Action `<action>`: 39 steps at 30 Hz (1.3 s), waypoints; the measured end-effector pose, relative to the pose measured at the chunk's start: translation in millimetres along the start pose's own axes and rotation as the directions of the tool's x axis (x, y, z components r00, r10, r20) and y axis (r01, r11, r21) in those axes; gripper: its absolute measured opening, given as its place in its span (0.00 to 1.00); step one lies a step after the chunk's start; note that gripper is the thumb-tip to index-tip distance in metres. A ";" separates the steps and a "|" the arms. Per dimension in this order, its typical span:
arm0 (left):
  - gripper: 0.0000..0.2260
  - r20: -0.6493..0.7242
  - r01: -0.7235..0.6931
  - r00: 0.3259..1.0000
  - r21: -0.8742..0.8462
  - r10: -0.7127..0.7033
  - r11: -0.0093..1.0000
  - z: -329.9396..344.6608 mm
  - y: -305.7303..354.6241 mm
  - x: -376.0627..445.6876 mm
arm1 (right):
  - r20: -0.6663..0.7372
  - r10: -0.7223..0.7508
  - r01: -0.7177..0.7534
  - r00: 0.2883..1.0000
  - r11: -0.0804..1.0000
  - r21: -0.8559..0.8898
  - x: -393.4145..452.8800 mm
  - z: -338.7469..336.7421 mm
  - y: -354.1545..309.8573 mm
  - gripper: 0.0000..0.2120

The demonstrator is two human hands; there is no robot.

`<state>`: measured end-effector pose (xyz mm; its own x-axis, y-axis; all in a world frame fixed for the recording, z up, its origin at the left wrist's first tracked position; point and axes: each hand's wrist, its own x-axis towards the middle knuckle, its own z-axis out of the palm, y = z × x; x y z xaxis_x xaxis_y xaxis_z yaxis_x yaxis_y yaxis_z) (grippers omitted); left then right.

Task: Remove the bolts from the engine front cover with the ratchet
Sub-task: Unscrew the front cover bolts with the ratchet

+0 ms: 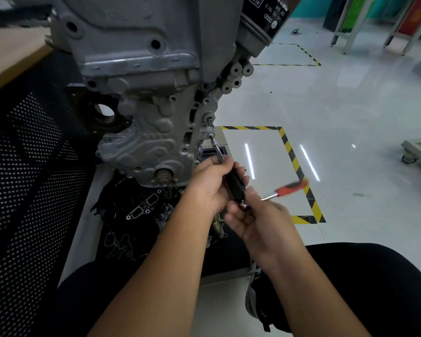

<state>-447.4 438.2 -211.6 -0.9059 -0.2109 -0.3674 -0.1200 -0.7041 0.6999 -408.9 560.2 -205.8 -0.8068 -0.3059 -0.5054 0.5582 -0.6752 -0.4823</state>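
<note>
- The floor (350, 98) is pale, glossy tile, bright enough to mirror two strip lights as white streaks beside the engine.
- Yellow-and-black hazard tape (295, 164) marks out a rectangle on the floor to the right of the engine; a second taped outline (309, 54) lies farther back.
- Metal table legs (345, 27) stand at the far right, against teal walls, with a wheeled platform (418, 152) at the right edge.
- A black perforated panel (22, 166) fills the left side, close against the engine, with a wooden worktop edge (7, 57) above it.
- The grey cast engine front cover (146, 142) hangs in the upper middle, a black oil filter (270, 13) at the top right.
- Beneath it sits a tray (83, 227) holding black gaskets and small parts, close to the person's knees.
- The open floor is all to the right; the left is hemmed in.
- The left hand (209, 188) is curled round a black-handled extension bar (233, 183), whose slim steel shaft runs up to a bolt (210, 136) on the cover's right edge.
- The right hand (255, 217) grips the head end of the ratchet (287, 188) at the bar's lower end; its red handle sticks out to the right, blurred.
- Another bolt (208, 119) shows just above on the same edge.
</note>
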 end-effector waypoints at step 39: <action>0.06 -0.064 -0.056 0.996 0.110 0.063 0.992 -3.7 -2.0 10.8 | 0.029 -0.098 0.102 0.995 0.938 -0.331 -4.1 -4.5 4.3 0.10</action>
<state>-455.4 434.8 -219.3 -0.8837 -0.2977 -0.3611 -0.1135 -0.6122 0.7825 -402.3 561.6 -209.0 -0.8631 -0.2572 -0.4346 0.5050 -0.4429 -0.7408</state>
